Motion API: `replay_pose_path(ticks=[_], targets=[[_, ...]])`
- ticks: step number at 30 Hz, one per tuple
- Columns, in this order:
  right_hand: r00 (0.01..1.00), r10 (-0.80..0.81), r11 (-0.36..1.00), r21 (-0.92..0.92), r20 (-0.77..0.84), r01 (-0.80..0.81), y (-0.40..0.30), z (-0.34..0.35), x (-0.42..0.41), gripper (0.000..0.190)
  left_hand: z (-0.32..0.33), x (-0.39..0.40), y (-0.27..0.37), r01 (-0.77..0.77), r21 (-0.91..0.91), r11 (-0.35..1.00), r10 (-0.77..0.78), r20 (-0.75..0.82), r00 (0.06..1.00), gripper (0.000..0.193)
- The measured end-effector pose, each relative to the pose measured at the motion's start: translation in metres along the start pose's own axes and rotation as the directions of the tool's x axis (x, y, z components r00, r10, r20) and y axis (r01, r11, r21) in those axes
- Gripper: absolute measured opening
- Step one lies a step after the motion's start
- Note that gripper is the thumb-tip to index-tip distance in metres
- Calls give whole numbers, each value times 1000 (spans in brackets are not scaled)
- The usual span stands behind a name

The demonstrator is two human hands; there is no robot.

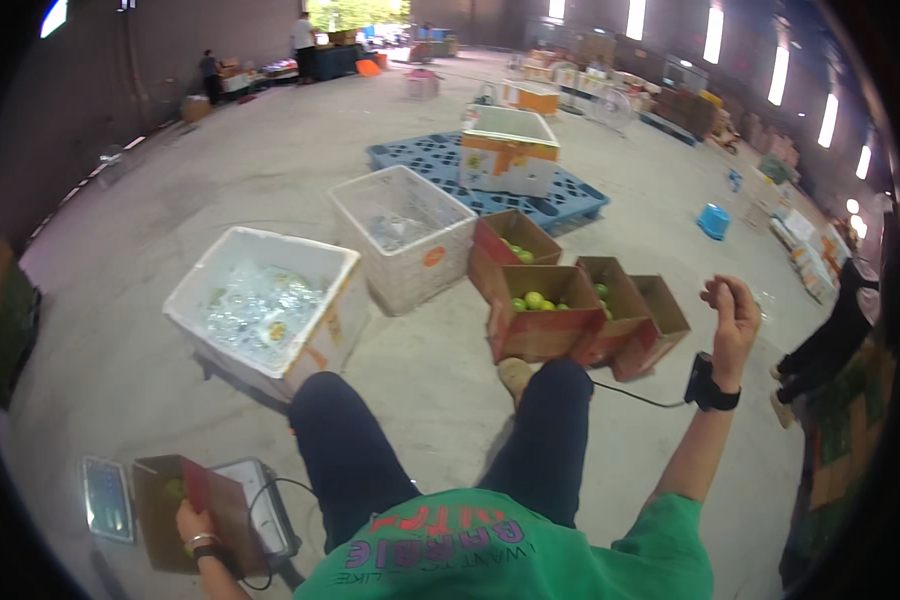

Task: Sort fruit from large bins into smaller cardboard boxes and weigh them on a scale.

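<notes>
My left hand [193, 523] reaches into an open cardboard box [234, 517] at the lower left. Green round fruit [174, 489] lies in that box, close to my fingertips. Whether the fingers grip any fruit is hidden. The box stands on a platform scale [276, 517], beside its display unit [108, 499]. Out to the right, my right hand [733, 319] is raised with loosely bent fingers, and nothing shows in it. A dark device [699, 379] is strapped to that wrist, with a cable running from it. Before me, several cardboard boxes [551, 330] stand together, some holding green fruit [534, 301].
A white foam box [322, 352] with clear plastic packaging stands ahead left, beside a white plastic crate [412, 281]. Behind them, a blue pallet [420, 154] carries another foam box [508, 169]. A blue stool [712, 222] and a person's legs [825, 341] are at right.
</notes>
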State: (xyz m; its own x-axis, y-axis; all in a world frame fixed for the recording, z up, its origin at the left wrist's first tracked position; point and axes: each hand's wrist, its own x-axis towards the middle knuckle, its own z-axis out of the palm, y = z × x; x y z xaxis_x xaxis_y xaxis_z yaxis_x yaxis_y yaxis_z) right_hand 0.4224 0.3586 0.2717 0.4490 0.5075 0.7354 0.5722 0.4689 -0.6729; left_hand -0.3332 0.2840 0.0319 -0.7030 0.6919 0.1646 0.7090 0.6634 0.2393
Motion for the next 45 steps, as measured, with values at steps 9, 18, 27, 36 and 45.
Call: replay_pose_path(ticks=[9,18,27,36,45], targets=[[991,128,991,-39,41,-126,40,6,-20,17,-56,3,24,-167,-518,839,324,228,918,34],[968,240,956,-151,-79,-250,33,-38,-65,15,-125,-9,296,-705,-453,546,838,302,454,25],[905,226,938,-169,-361,-301,12,-99,-87,16,-61,-12,509,-921,-386,61,993,-71,95,17],[871,262,820,-380,-417,-428,66,-138,-74,15,133,-31,614,-859,-222,-461,887,-101,-450,18],[696,633,730,-40,-339,-683,197,-119,-56,17,170,35,578,-823,-565,63,845,469,-257,28]])
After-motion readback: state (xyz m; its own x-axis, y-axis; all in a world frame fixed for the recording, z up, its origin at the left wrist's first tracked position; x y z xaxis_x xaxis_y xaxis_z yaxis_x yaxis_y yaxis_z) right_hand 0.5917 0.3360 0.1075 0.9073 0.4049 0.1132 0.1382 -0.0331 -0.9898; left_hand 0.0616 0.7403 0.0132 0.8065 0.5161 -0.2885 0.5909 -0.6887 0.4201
